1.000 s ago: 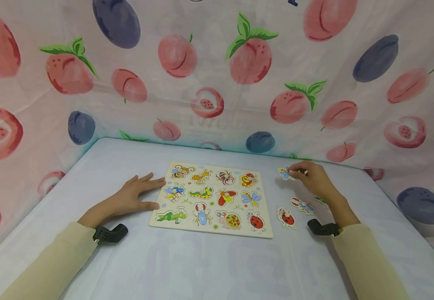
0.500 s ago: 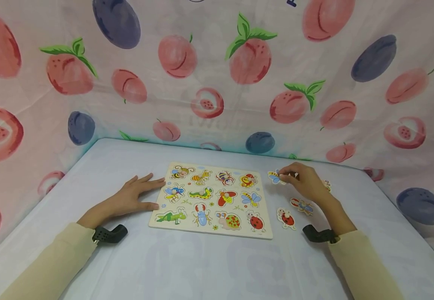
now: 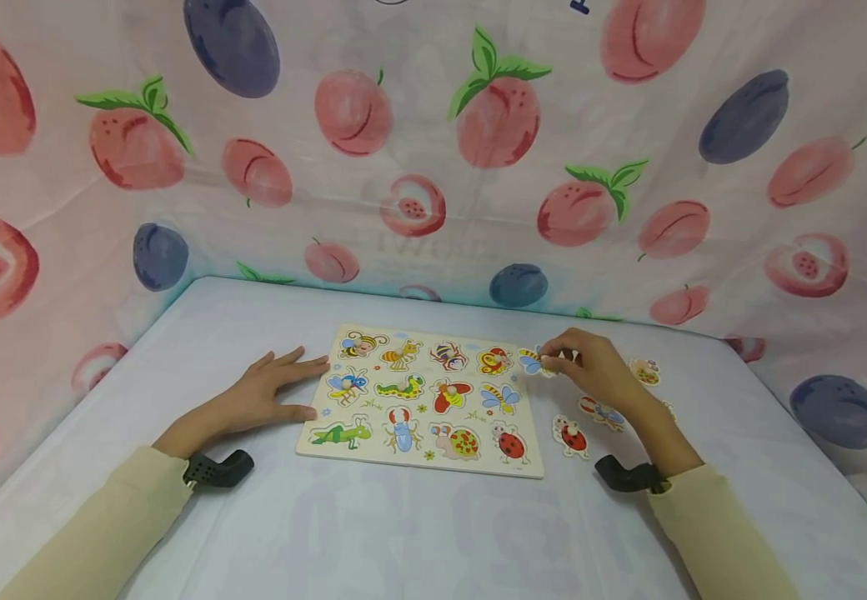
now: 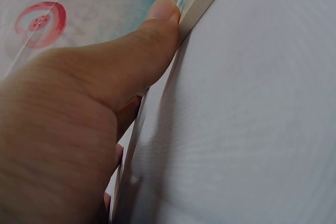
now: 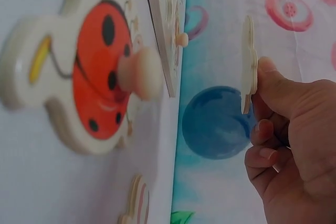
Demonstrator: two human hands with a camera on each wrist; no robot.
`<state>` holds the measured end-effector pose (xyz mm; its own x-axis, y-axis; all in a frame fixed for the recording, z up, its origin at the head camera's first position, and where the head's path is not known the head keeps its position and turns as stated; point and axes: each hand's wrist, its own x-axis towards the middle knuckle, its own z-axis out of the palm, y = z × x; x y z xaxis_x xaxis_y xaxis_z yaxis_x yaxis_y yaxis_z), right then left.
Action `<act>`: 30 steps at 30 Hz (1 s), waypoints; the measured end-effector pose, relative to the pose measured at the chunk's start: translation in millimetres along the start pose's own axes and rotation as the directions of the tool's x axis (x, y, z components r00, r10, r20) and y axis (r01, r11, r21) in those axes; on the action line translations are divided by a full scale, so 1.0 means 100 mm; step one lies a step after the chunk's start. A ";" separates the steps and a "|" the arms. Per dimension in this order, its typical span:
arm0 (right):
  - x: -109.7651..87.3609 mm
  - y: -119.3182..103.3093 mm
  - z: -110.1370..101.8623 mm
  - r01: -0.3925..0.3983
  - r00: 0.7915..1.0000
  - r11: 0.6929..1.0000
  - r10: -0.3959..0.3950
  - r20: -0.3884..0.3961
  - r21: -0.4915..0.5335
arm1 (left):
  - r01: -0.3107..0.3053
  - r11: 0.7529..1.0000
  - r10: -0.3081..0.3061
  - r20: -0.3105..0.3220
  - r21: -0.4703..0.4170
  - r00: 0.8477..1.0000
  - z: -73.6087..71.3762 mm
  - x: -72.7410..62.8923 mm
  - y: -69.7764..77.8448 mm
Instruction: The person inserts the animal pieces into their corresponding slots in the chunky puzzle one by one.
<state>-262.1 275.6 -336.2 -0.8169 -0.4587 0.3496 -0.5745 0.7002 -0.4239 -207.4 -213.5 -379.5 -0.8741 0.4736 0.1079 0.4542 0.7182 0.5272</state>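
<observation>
A wooden peg puzzle board [image 3: 422,457] printed with bugs lies mid-table. My left hand [image 3: 264,390] rests at its left edge, fingers spread and mostly straight; in the left wrist view the thumb [image 4: 142,43] touches the board's side. My right hand [image 3: 591,367] pinches a blue-winged, yellow-striped bee puzzle piece [image 3: 533,361] beside the board's upper right corner. In the right wrist view this puzzle piece [image 5: 249,66] is seen edge-on, raised off the table. A matching blue-winged bee picture [image 3: 501,398] shows at the right end of the board's middle row.
Right of the board lie a ladybug piece [image 3: 571,437], a stag beetle piece [image 3: 602,412] and a snail piece [image 3: 645,372]. Another piece is partly hidden by the right wrist. A fruit-printed cloth [image 3: 418,125] hangs behind the white table [image 3: 373,533].
My right hand has moved left with the bee piece, from right of the board up to its upper right corner. The snail piece has come into view. The left hand has stayed put.
</observation>
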 end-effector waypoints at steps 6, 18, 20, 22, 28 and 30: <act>0.01 -0.07 0.03 0.023 1.000 1.000 -0.024 0.016 0.013 | -0.003 1.000 0.003 0.002 -0.006 1.000 -0.01 0.00 0.01; 0.03 -0.21 0.12 0.003 0.996 0.999 -0.007 0.087 0.041 | 0.001 1.000 -0.001 0.006 0.004 1.000 0.00 -0.01 0.01; 0.03 -0.22 0.14 0.005 0.995 0.999 -0.010 0.104 0.047 | -0.002 1.000 0.002 0.005 0.006 1.000 0.00 -0.01 0.00; 0.04 -0.23 0.16 0.005 0.993 0.999 -0.012 0.121 0.054 | 0.001 1.000 -0.001 0.005 0.005 1.000 0.00 -0.01 0.00; 0.04 -0.27 0.20 -0.002 0.990 0.997 -0.010 0.141 0.079 | 0.016 1.000 -0.016 0.014 0.004 1.000 0.00 0.00 0.00; 0.04 -0.27 0.21 0.001 0.990 0.997 -0.013 0.143 0.080 | 0.018 1.000 -0.018 0.015 0.009 1.000 0.00 0.01 0.00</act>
<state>-250.5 243.5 -340.8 -0.8084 -0.5408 0.2323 -0.5777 0.6536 -0.4889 -208.3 -212.8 -379.6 -0.8796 0.4680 0.0853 0.4397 0.7312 0.5215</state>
